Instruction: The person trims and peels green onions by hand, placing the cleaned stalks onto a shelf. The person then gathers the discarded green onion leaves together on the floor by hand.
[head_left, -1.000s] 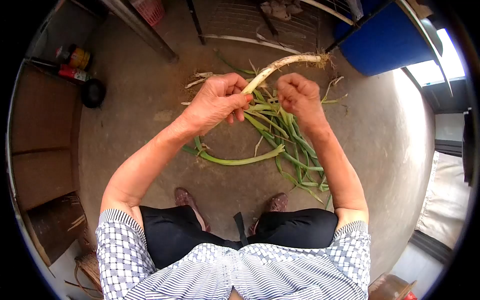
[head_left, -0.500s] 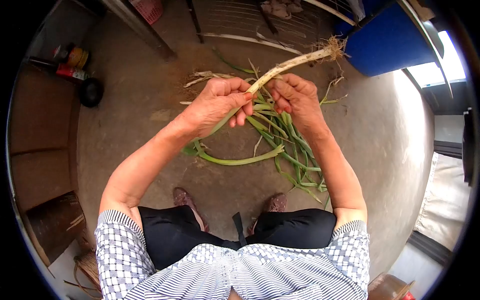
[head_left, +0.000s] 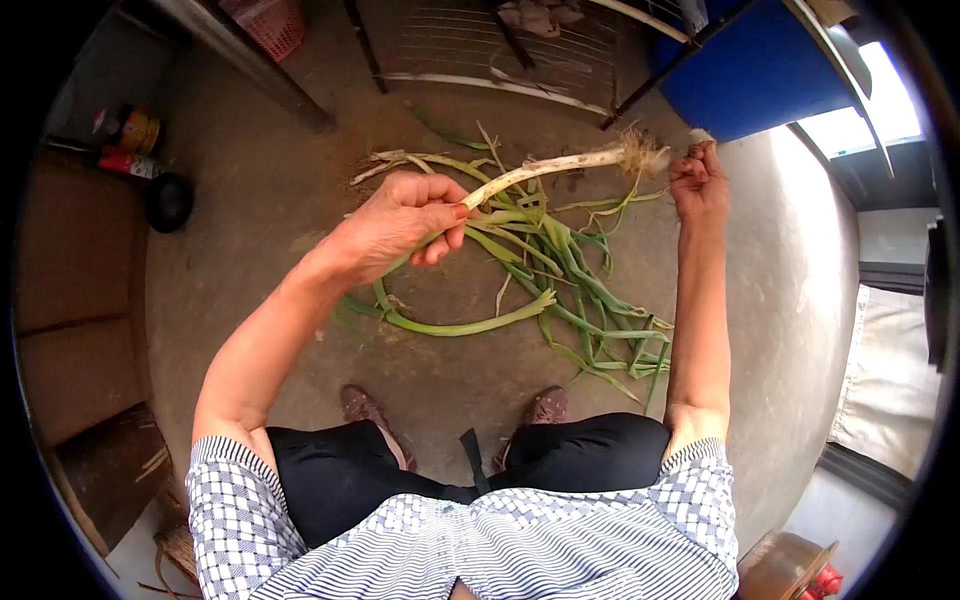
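Left hand (head_left: 410, 222) grips leek (head_left: 540, 170), root end (head_left: 640, 156) free

Left hand (head_left: 415, 225) grips 1 pale rooted stalk (head_left: 545, 168).

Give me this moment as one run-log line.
left hand: gripping long pale stalk | right hand: fingers curled, just past stalk's roots | floor: green leaves strewn under stalk
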